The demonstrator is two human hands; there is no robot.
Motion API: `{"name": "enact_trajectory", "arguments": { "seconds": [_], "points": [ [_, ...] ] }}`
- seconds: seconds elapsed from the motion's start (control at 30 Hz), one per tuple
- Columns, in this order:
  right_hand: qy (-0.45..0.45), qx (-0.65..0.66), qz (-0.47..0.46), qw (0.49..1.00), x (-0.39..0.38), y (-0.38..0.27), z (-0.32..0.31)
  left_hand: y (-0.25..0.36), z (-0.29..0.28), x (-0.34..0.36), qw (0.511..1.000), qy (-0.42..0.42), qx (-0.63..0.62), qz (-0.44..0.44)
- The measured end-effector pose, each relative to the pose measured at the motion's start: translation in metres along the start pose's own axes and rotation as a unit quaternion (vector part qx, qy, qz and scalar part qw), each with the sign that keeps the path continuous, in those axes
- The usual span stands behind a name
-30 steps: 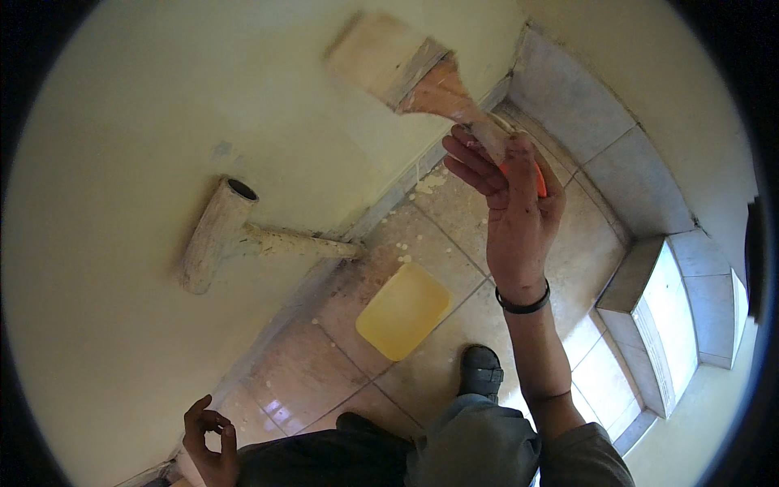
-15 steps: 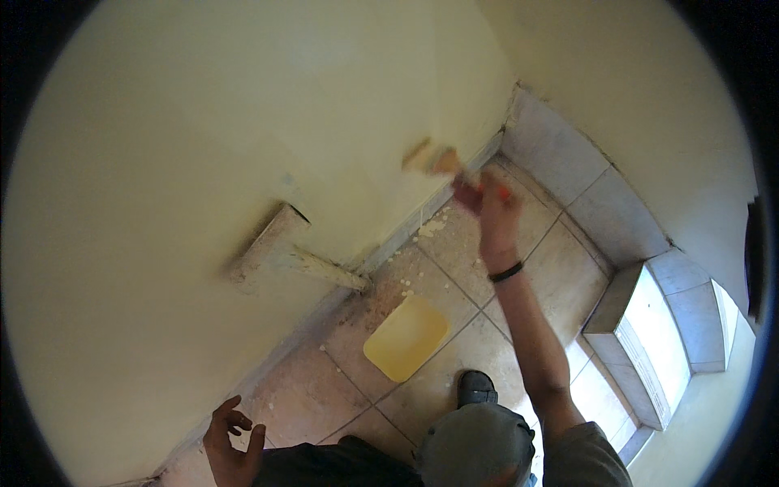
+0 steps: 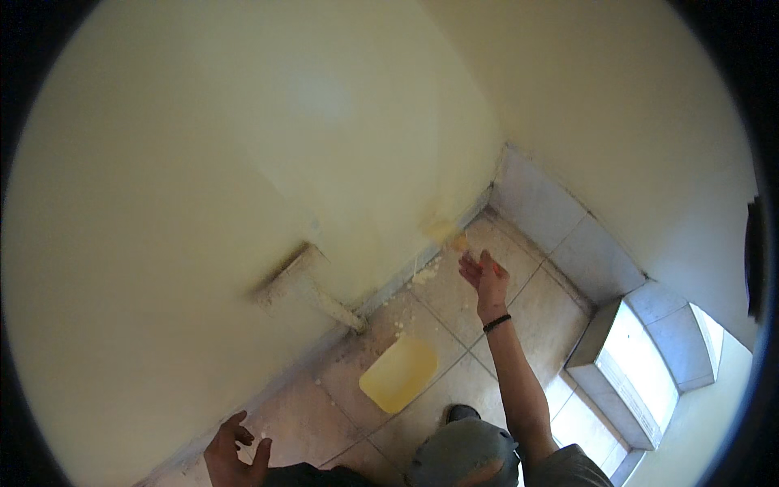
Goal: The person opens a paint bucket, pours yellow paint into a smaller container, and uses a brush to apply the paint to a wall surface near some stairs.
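My right hand [image 3: 489, 284], with a dark band at the wrist, is closed around the handle of a paintbrush [image 3: 459, 242]. Its bristles meet the pale yellow wall [image 3: 341, 154] low down near the corner, blurred by motion. A bit of red shows by my fingers. At the lower left, my left hand [image 3: 231, 454] hovers near the wall's foot, fingers curved and apart, holding nothing. Between the two hands, a yellow plastic tub [image 3: 398, 377] rests on the tiled floor; how much paint it holds I cannot tell.
A paint-spotted pipe [image 3: 329, 308] juts from the wall beside the tub. Pale paint drips [image 3: 423, 274] dot the floor tiles along the skirting. A tiled ledge [image 3: 596, 345] stands at the right. My shoe [image 3: 462, 412] and knee [image 3: 458, 454] are below the tub.
My right hand has brought the paintbrush lower on the wall, toward the floor. The whole view has shifted a little; my left hand stays in the same pose.
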State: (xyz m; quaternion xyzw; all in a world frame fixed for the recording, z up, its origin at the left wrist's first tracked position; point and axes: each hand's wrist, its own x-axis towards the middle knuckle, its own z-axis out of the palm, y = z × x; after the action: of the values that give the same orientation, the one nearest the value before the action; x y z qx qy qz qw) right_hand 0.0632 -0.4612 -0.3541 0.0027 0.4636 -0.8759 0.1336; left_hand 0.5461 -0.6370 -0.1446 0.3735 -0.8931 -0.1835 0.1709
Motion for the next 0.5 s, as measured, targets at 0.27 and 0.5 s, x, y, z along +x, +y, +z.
{"name": "enact_trajectory", "arguments": {
  "seconds": [0.27, 0.5],
  "points": [
    [-0.117, -0.072, -0.176, 0.975, -0.026, -0.185, 0.137, 0.017, 0.008, 0.010, 0.998, -0.017, -0.024, 0.061],
    [-0.176, 0.039, -0.155, 0.971, -0.037, -0.165, 0.166, 0.017, 0.010, 0.014, 0.996, -0.013, -0.032, 0.083]
  ]
}}
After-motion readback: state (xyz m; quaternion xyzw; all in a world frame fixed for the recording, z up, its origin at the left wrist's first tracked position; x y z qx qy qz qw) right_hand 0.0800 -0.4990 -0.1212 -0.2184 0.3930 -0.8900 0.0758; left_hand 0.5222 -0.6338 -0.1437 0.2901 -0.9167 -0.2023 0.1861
